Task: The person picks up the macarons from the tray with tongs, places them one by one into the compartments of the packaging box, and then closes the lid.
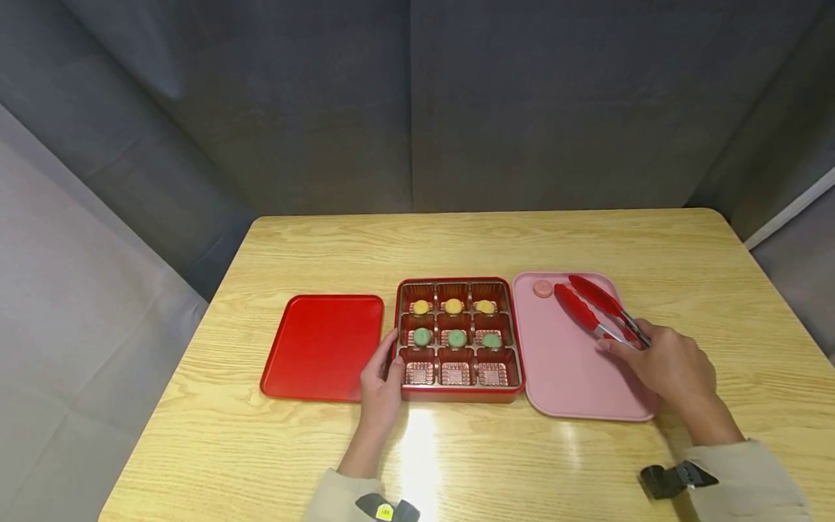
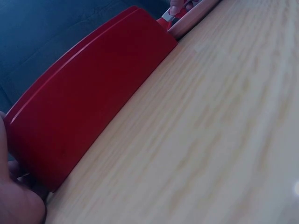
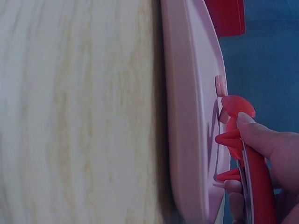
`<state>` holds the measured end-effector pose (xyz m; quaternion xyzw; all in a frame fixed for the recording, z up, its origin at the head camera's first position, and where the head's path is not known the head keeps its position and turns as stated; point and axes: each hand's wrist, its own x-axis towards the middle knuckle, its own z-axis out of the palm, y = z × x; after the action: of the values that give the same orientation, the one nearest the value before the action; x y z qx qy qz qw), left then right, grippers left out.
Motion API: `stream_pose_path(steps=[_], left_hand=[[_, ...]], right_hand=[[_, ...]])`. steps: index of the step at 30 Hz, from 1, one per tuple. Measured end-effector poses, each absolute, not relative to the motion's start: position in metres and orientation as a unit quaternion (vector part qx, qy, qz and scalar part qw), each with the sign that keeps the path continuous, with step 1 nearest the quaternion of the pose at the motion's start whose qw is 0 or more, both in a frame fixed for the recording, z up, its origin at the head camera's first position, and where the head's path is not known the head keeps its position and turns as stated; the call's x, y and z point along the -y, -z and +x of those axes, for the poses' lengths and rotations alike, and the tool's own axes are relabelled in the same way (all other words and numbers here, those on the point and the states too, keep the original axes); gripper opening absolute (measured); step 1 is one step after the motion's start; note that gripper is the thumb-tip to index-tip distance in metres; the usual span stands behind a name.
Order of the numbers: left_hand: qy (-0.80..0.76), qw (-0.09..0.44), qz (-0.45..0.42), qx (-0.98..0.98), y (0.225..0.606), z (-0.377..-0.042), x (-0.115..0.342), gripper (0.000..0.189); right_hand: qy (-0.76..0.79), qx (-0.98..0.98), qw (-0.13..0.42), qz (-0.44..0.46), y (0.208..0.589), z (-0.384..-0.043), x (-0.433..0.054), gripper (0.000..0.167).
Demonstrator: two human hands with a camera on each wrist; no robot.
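Note:
My left hand (image 1: pixel 380 397) grips the left side of a red box (image 1: pixel 457 395), thumb at the rim and fingers along the outer wall. The box has a divided brown insert: three yellow macaron-like rounds (image 1: pixel 453 307) fill the back row, three green ones (image 1: pixel 457 338) the middle row, and the front row is bare. My right hand (image 1: pixel 675 366) holds metal tongs with red tips (image 1: pixel 575 308) over a pink tray (image 1: pixel 567 384). The tong tips are spread, close to a pink round (image 1: pixel 543 288) at the tray's back left. Another pink piece (image 3: pixel 223 116) shows partly behind the tongs in the right wrist view.
A flat red lid (image 1: pixel 322 348) lies left of the box. The pink tray stands close against the box's right side. All of it rests on a wooden table (image 1: pixel 326 254), with dark grey curtains (image 1: pixel 417 109) behind its far edge.

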<state>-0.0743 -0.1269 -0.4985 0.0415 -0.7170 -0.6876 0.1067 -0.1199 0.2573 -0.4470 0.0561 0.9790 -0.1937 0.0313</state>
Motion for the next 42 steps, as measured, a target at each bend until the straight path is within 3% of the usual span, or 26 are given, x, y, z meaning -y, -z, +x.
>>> stream_pose_path(steps=[18,42], left_hand=[[0.681,0.103,0.042,0.723,0.500,-0.075,0.127,0.048],[0.678,0.087,0.051,0.728,0.465,-0.065,0.123,0.046]], right_hand=[[0.200,-0.975,0.060,0.075,0.443,-0.122,-0.259,0.097],[0.212,-0.974,0.029,0.080,0.446,-0.118,-0.259,0.088]])
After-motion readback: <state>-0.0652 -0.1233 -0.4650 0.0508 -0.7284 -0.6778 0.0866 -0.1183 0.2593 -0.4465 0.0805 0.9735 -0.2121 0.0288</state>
